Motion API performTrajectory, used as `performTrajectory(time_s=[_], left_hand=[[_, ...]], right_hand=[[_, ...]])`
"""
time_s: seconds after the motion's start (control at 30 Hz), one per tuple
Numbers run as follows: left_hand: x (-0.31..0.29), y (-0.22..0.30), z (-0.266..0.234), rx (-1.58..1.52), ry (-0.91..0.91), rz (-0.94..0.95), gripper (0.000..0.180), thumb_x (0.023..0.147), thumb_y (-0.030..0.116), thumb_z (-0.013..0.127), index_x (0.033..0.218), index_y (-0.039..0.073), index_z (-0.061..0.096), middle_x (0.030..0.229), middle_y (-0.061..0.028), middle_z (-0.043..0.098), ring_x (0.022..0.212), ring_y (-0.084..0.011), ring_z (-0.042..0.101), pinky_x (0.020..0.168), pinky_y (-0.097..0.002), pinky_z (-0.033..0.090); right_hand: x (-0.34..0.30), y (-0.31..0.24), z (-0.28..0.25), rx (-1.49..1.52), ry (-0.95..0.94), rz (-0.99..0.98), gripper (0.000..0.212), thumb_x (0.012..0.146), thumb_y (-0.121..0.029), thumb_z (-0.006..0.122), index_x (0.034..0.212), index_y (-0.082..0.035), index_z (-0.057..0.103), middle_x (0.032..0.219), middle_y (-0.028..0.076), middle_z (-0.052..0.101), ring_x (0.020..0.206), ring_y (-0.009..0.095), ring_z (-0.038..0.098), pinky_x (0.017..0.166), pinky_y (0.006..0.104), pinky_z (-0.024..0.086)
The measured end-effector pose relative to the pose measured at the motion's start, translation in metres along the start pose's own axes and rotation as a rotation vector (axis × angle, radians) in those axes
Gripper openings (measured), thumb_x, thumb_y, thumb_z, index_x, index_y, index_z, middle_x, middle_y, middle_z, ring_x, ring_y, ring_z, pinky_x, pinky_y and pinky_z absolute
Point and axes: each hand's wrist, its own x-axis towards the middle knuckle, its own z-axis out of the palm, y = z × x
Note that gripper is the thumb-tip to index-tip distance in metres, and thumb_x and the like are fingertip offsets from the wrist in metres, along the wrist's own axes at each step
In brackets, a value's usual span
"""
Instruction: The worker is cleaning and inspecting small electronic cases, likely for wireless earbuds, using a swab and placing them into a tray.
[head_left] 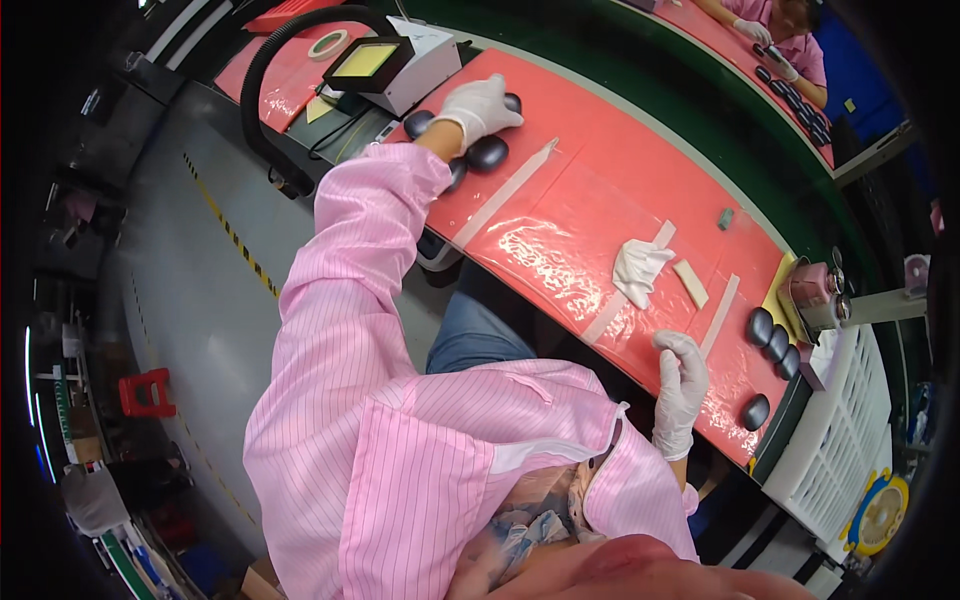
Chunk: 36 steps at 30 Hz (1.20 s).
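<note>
My left hand (478, 108), in a white glove, reaches to the far left end of the red-covered bench (590, 180). Its thumb and fingers are closed around a black oval piece (513, 102), smooth and rounded, partly hidden by the hand. Close by lie more of the same kind: one glossy piece (487, 154) below the hand, another (419, 124) to its left, and one partly covered by my sleeve. My right hand (680, 395), also gloved, hovers by the bench's near edge, fingers loosely bent and apart, with nothing visible in it.
Several black oval pieces (774, 345) sit at the bench's right end. A crumpled white cloth (640, 270) and a pale flat strip (690, 284) lie mid-bench. A lamp-like box (370, 62) with a black hose stands far left. Across the aisle another person (795, 50) handles similar pieces.
</note>
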Motion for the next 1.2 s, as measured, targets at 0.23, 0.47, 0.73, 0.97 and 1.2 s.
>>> performTrajectory(time_s=[0.23, 0.47, 0.73, 0.97, 1.2], left_hand=[[-0.15, 0.104, 0.058, -1.494, -0.539, 0.423, 0.038, 0.085, 0.015, 0.069, 0.114, 0.0, 0.05, 0.106, -0.007, 0.06, 0.094, -0.0136, 0.058, 0.083, -0.0269, 0.048], [-0.213, 0.101, 0.07, -1.763, -0.53, 0.178, 0.048, 0.085, 0.009, 0.069, 0.125, -0.003, 0.047, 0.11, -0.0077, 0.06, 0.103, -0.0152, 0.058, 0.089, -0.0293, 0.048], [-0.23, 0.086, 0.07, -1.83, -0.559, 0.126, 0.042, 0.083, 0.004, 0.069, 0.121, -0.001, 0.052, 0.112, -0.0067, 0.06, 0.105, -0.0145, 0.058, 0.092, -0.0285, 0.046], [-0.239, 0.083, 0.078, -1.853, -0.562, 0.139, 0.041, 0.084, 0.003, 0.068, 0.12, -0.002, 0.05, 0.107, -0.0094, 0.061, 0.096, -0.0157, 0.061, 0.084, -0.0279, 0.05], [-0.253, 0.069, 0.077, -1.827, -0.504, 0.231, 0.05, 0.08, -0.006, 0.068, 0.125, 0.001, 0.046, 0.114, -0.0092, 0.057, 0.102, -0.0157, 0.058, 0.088, -0.03, 0.049]], right_hand=[[0.059, -0.041, 0.052, 0.035, 0.236, -0.14, 0.021, 0.092, -0.005, 0.053, 0.111, 0.0, 0.06, 0.103, 0.008, 0.06, 0.099, 0.017, 0.057, 0.09, 0.0285, 0.043], [0.062, -0.027, 0.062, 0.376, 0.104, 0.04, 0.023, 0.099, -0.014, 0.047, 0.111, 0.0, 0.06, 0.102, 0.004, 0.061, 0.099, 0.013, 0.057, 0.09, 0.0274, 0.043], [0.036, -0.036, 0.068, 0.128, 0.072, -0.104, 0.022, 0.092, -0.01, 0.055, 0.111, 0.001, 0.06, 0.103, 0.009, 0.062, 0.093, 0.018, 0.059, 0.085, 0.0287, 0.045], [0.025, -0.036, 0.072, -0.116, 0.126, -0.284, 0.021, 0.087, -0.008, 0.058, 0.106, -0.002, 0.063, 0.093, 0.01, 0.062, 0.089, 0.021, 0.059, 0.081, 0.0319, 0.045], [0.022, -0.031, 0.078, -0.053, 0.139, -0.224, 0.031, 0.097, -0.025, 0.046, 0.109, -0.001, 0.061, 0.097, 0.012, 0.062, 0.086, 0.02, 0.059, 0.078, 0.0301, 0.045]])
